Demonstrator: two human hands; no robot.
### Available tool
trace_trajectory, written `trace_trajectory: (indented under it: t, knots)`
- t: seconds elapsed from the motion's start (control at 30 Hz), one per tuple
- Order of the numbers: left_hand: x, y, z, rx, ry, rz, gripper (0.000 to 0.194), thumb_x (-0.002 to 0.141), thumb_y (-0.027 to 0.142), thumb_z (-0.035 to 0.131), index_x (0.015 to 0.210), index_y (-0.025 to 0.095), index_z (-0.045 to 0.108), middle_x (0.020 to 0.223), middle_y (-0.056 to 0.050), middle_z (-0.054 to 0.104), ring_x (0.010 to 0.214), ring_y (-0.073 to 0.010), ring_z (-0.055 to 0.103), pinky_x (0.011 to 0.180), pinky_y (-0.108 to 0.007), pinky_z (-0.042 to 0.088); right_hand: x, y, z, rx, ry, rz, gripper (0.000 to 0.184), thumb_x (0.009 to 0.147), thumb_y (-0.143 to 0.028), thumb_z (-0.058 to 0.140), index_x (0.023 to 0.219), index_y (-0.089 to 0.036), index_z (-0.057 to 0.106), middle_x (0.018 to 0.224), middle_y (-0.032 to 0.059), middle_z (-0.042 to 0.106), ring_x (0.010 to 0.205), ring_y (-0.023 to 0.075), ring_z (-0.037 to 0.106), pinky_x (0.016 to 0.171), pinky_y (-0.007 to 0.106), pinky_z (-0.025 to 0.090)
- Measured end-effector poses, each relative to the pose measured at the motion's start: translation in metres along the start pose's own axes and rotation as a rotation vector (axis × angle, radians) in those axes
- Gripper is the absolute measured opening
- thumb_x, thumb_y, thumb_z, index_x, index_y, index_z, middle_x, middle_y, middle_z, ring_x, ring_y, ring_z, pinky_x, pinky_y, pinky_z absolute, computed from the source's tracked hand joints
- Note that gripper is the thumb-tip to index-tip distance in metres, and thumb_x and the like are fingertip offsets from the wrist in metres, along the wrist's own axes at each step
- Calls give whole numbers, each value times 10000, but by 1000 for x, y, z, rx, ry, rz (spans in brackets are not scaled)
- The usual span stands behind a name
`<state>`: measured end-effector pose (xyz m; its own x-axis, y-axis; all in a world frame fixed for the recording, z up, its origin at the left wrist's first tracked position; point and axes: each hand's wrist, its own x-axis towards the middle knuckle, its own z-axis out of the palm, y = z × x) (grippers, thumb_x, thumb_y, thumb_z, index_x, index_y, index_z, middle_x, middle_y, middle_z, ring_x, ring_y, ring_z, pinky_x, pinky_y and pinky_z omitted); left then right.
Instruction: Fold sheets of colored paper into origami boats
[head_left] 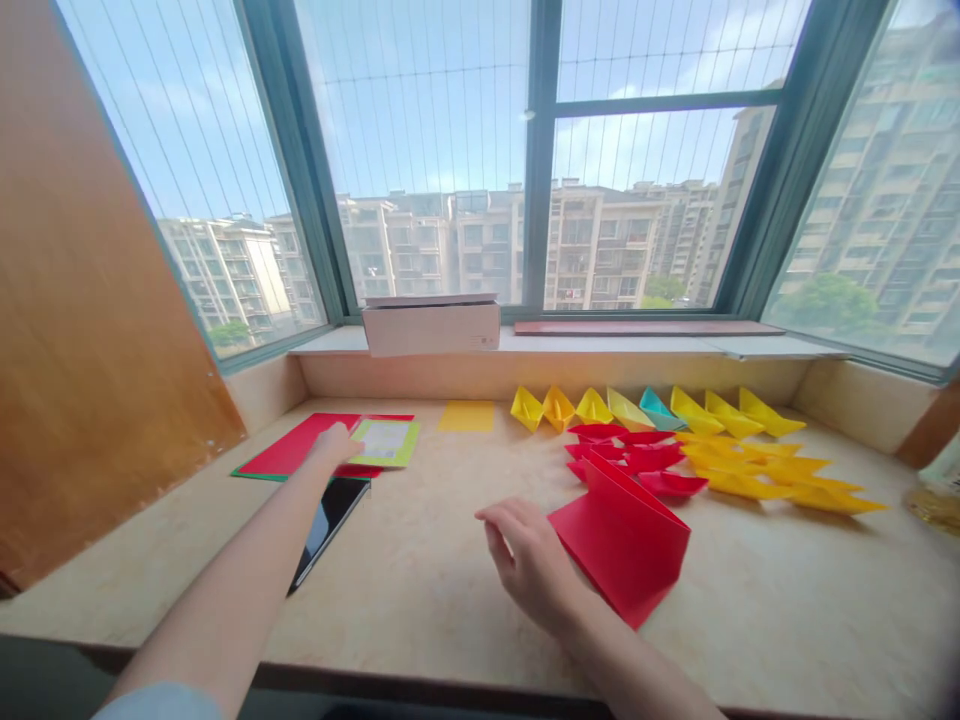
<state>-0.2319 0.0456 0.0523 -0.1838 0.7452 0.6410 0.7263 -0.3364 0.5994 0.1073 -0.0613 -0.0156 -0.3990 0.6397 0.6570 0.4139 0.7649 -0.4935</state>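
My left hand (335, 446) reaches far forward. Its fingers close at the left edge of a yellow-green paper pack (409, 445) with a white label; the exact grip is small to see. Beneath lie red sheets (289, 448) with a green edge under them. My right hand (529, 560) is above the counter, fingers loosely bent, a gap between thumb and fingers, nothing in it. Just right of it stands a large folded red paper (630, 540), partly open. Behind that are several small red paper boats (671, 485).
Several yellow paper boats (757, 485) fill the right side, with a back row including one blue boat (658, 410). A dark tablet (330, 525) lies under my left forearm. A yellow sheet (466, 416) lies at the back. A white box (431, 328) stands on the sill.
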Motion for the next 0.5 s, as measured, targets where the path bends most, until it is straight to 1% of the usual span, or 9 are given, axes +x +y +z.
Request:
trace_trajectory:
  t: [0.1,0.17,0.2,0.23,0.27,0.33,0.4,0.43,0.5]
  knots:
    - [9,-10,15,126,-40,-29,365,934,341,602,1252,166,567,1248,-105,599,1052,-240,625,869,-449,549,-18,-7,-38,-173,59,-195,429,891,-84,510,1265,-276,594,1159,80,706,1088,273,639,926,453,516]
    - [11,-5,34,180,-103,-3,361,933,343,602,1244,163,573,1248,-97,599,1052,-245,626,873,-448,547,-37,-3,-70,-346,172,-201,518,873,-101,564,1345,-313,540,1215,72,689,1166,296,606,996,487,470]
    - [9,2,47,195,-146,23,344,935,338,601,1238,176,577,1247,-99,600,1053,-235,625,875,-438,546,-48,3,-86,-425,244,-143,527,874,-135,591,1365,-315,524,1234,78,680,1189,309,592,1011,501,455]
    - [6,12,61,197,-200,65,346,931,356,601,1215,159,594,1232,-83,609,1049,-257,626,875,-443,546,-58,10,-102,-500,315,-63,525,878,-195,611,1383,-299,509,1273,95,657,1207,327,579,1022,524,441]
    - [1,24,77,189,-259,113,314,928,344,607,1175,151,609,1198,-88,627,1044,-243,628,891,-454,534,-68,20,-116,-567,366,37,542,879,-260,629,1403,-276,489,1313,115,629,1216,344,572,1024,546,433]
    - [-16,55,108,142,-378,225,164,907,278,596,963,157,691,1054,-93,692,1031,-260,638,966,-442,492,-85,41,-137,-616,398,248,642,871,-381,639,1450,-214,416,1348,156,598,1206,368,581,991,563,460]
    - [-40,89,136,75,-482,327,171,901,245,561,981,180,698,1021,-84,715,1014,-245,652,969,-401,490,-98,60,-149,-538,332,474,674,863,-429,625,1449,-190,394,1289,159,639,1148,367,622,923,544,514]
    - [-54,106,147,42,-522,372,200,898,246,558,1033,182,691,1043,-86,718,1031,-242,650,975,-392,485,-103,67,-152,-472,266,570,586,864,-442,617,1379,-202,474,1223,144,681,1084,358,658,868,518,545]
    - [-79,133,162,-16,-585,439,297,893,286,571,1159,179,653,1128,-99,708,1077,-248,638,975,-381,485,-108,76,-153,-291,148,677,353,887,-459,574,1148,-227,627,1072,112,742,950,328,709,785,459,579]
